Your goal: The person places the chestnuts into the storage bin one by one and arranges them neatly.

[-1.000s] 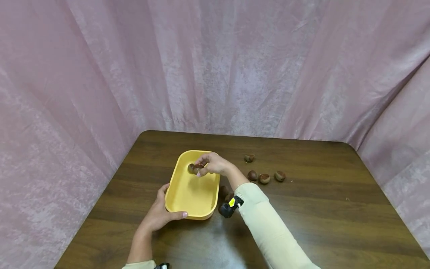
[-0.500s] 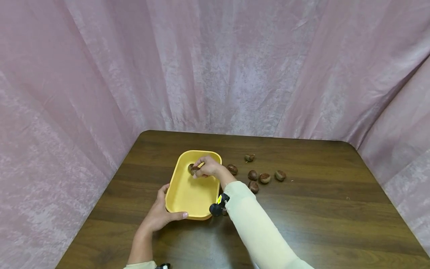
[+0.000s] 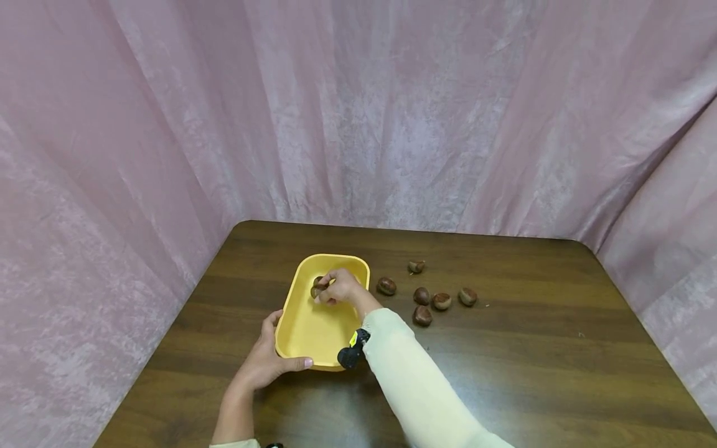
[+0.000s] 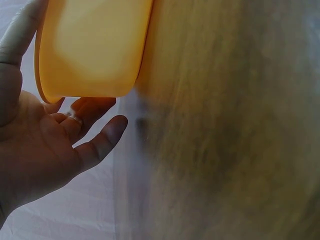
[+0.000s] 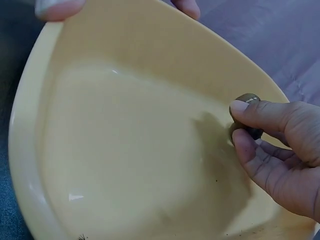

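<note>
Left hand (image 3: 259,361) is clamped on the near-left corner of a yellow tub (image 3: 319,330), thumb on the near rim, fingers round the outside wall. Tub sits on a brown wood surface (image 3: 532,348), L of centre; looks like stiff, light plastic, prob. a bit slick, so rim or corner = best hold. Inside, toward the far end, a brown nut (image 3: 315,292), chestnut-type, is pinched betw. thumb & fingertips of the right hand (image 3: 342,289). A 2nd nut (image 3: 318,280) is just behind it; can't tell if they touch. Nuts prob. light, hard, smooth-shelled, apt to roll or slip, not v. fragile; take hold across the widest sides w/ fingertips. Further R, outside the tub: six loose nuts (image 3: 422,295), incl. one near the tub wall, one farther back, 3 close together, one at far R.
</note>
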Available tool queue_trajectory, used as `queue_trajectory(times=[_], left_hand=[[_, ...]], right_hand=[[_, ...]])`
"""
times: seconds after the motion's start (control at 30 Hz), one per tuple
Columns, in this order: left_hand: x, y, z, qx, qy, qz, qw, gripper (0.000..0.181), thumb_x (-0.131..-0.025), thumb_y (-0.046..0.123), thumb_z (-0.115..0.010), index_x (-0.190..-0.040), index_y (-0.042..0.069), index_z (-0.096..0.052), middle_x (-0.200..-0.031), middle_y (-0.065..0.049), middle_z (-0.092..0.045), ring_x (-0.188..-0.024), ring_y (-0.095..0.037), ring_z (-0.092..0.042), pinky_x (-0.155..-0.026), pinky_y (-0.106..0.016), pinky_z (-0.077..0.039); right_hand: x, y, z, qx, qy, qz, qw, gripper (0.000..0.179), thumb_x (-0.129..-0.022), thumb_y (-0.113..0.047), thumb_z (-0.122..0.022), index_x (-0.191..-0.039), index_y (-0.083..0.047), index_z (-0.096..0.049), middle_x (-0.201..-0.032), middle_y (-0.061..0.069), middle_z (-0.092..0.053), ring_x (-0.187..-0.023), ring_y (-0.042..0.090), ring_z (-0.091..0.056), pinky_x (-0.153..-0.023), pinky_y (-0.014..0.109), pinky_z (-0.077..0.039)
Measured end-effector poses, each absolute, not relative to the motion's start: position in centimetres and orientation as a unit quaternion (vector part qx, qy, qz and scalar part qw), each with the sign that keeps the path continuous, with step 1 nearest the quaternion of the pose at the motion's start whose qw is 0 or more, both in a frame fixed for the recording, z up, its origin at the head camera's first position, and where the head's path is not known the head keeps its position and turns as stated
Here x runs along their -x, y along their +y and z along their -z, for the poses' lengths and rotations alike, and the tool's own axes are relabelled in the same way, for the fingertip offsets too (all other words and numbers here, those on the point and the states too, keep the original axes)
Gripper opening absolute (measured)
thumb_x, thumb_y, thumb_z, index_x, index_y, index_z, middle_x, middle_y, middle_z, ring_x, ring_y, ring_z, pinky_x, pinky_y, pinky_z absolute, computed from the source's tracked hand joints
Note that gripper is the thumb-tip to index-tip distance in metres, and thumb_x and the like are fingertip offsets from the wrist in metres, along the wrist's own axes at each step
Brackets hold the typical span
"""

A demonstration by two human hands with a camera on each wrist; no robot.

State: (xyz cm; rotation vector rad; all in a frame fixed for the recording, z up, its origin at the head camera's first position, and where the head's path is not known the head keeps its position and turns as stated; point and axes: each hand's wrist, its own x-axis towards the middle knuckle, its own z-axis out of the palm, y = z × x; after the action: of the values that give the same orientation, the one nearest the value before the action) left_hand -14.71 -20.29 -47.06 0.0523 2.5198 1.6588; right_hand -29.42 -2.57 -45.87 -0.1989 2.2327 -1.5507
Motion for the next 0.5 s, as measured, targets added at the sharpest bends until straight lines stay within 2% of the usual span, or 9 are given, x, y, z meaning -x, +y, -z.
queue_trajectory(times=[0.1, 0.2, 0.33, 0.43, 0.5], left_hand=[[14.6, -20.3, 47.1, -0.014, 0.835, -0.547, 0.061, 0.115, -0.058, 0.024, -0.091, -0.143, 0.014, -0.014, -0.127, -0.02, -0.045, -0.102, -0.028, -0.053, -0.092, -0.046, -0.033], [14.6, -20.2, 47.2, -0.011, 0.83, -0.553, 0.067, 0.116, -0.058, 0.024, -0.091, -0.143, 0.015, -0.013, -0.127, -0.02, -0.045, -0.102, -0.029, -0.054, -0.092, -0.045, -0.034], [14.6, -20.3, 47.3, -0.02, 0.819, -0.569, 0.075, 0.115, -0.06, 0.022, -0.09, -0.143, 0.015, -0.011, -0.128, -0.021, -0.043, -0.103, -0.03, -0.053, -0.091, -0.047, -0.036], [14.7, -20.3, 47.3, -0.022, 0.816, -0.573, 0.074, 0.116, -0.059, 0.022, -0.09, -0.143, 0.015, -0.011, -0.129, -0.021, -0.042, -0.104, -0.03, -0.053, -0.092, -0.048, -0.035], [14.7, -20.4, 47.3, -0.018, 0.818, -0.57, 0.075, 0.116, -0.059, 0.023, -0.09, -0.143, 0.015, -0.011, -0.129, -0.02, -0.043, -0.104, -0.03, -0.053, -0.093, -0.047, -0.034]], right_hand=[[29.3, -2.8, 46.0, 0.057, 0.785, 0.581, 0.209, 0.035, -0.069, 0.011, -0.074, -0.101, 0.007, -0.062, -0.08, 0.017, -0.061, -0.059, 0.02, -0.06, -0.064, 0.037, -0.052], [29.1, -2.7, 45.7, 0.06, 0.784, 0.582, 0.209, 0.033, -0.073, 0.01, -0.069, -0.106, 0.008, -0.061, -0.081, 0.015, -0.063, -0.062, 0.02, -0.062, -0.066, 0.037, -0.053], [28.8, -1.9, 44.6, 0.089, 0.799, 0.557, 0.208, 0.037, -0.078, 0.002, -0.07, -0.113, 0.007, -0.059, -0.08, 0.009, -0.064, -0.067, 0.02, -0.06, -0.07, 0.04, -0.051], [28.3, -1.0, 43.4, 0.116, 0.806, 0.543, 0.207, 0.04, -0.08, -0.003, -0.071, -0.117, 0.005, -0.058, -0.084, 0.011, -0.065, -0.076, 0.023, -0.061, -0.074, 0.045, -0.049], [28.0, -0.5, 42.7, 0.132, 0.814, 0.528, 0.204, 0.04, -0.081, -0.007, -0.072, -0.117, 0.003, -0.058, -0.089, 0.011, -0.063, -0.082, 0.024, -0.061, -0.074, 0.043, -0.049]])
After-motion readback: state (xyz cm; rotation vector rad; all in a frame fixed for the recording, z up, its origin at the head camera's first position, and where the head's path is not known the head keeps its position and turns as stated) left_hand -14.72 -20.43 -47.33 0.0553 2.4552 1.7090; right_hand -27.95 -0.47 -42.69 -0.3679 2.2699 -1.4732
